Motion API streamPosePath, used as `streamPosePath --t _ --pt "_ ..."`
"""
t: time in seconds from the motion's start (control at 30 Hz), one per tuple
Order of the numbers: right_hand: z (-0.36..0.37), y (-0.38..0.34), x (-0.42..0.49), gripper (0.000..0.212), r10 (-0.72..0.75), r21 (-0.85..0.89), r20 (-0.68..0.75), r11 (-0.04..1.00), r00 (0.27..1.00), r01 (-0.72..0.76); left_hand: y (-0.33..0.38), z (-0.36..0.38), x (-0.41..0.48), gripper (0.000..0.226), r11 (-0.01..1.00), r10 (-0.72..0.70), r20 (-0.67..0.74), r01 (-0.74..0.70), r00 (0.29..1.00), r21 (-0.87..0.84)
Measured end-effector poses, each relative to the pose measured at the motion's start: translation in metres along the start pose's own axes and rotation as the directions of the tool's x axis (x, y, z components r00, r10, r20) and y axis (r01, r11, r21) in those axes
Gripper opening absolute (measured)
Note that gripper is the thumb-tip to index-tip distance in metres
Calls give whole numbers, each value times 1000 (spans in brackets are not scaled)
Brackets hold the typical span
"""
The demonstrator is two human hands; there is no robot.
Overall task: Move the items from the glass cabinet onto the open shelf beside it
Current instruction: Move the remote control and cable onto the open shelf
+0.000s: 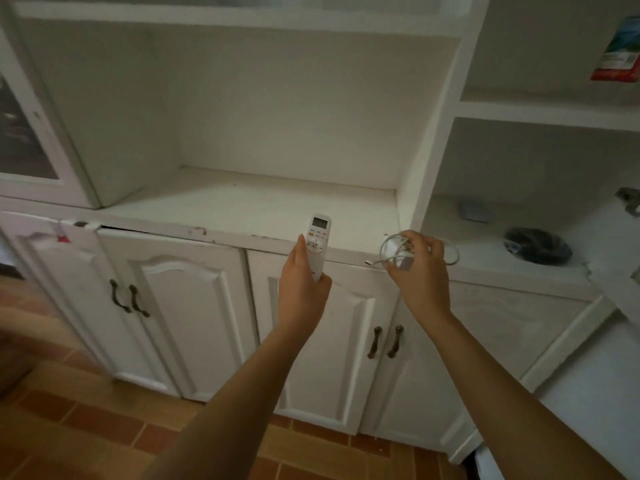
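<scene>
My left hand (302,282) grips a white remote control (318,241) upright, its small screen at the top, just in front of the open shelf (242,206). My right hand (419,271) holds a coiled white cable with a charger block (398,252) near the shelf's right front corner. The open shelf is a wide white recess with a bare surface. To its right a cabinet compartment (485,244) stands open and holds a dark coiled cable (536,244) and a grey flat object (475,210). The door's edge (627,237) shows at far right.
A glass-fronted door (31,140) stands at the left. White lower cupboard doors with dark handles (386,341) run below the shelf. A red and blue packet (618,50) sits on an upper right shelf. The floor is orange-brown tile.
</scene>
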State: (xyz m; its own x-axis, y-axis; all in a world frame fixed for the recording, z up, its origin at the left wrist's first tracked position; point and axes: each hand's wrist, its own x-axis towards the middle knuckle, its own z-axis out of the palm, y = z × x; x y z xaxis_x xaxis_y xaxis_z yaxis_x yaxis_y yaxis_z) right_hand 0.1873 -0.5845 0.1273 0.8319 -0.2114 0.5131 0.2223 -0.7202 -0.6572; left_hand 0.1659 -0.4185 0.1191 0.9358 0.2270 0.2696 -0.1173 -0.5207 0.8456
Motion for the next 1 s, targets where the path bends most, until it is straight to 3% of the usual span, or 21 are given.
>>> streamPosePath --t 0.27,0.5,1.0 --pt "69 -65 2 50 -119 121 101 987 988 106 -37 -83 16 72 996 -47 -193 61 980 66" --pt "127 -95 1 50 -145 196 180 975 973 109 -81 -126 33 68 984 -65 -298 110 953 139" --pt "257 -119 108 51 -219 273 215 949 952 157 -132 -133 177 69 983 -137 -361 172 923 65"
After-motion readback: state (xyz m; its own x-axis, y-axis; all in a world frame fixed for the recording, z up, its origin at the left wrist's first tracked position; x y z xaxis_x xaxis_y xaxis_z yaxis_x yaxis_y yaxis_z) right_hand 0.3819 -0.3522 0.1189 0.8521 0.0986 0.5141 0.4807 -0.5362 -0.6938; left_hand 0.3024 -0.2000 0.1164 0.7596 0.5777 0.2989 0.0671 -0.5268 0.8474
